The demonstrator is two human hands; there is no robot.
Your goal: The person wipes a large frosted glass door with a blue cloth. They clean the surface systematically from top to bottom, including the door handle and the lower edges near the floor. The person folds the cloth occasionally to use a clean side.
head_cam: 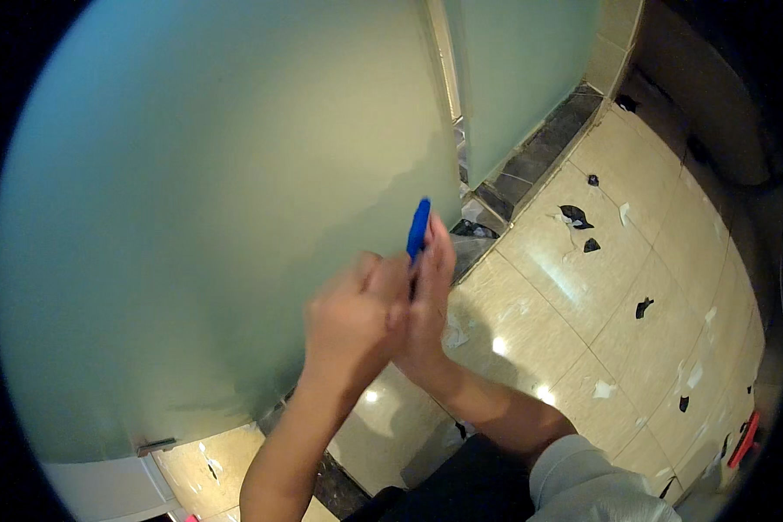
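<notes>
My two hands meet before a large frosted glass panel, their fingers blurred. A blue object, perhaps a tool's handle, sticks up between them. My left hand has its fingers curled next to the object's dark lower part. Against the object's right side lies my right hand, its fingers fairly straight and pointing up. Which hand grips the object is hard to tell, as the fingers hide its lower end.
A second frosted glass panel stands on a dark stone sill. Black and white scraps lie scattered over the beige tiled floor. A red object is at the far right. A metal fitting sits at the panel's lower edge.
</notes>
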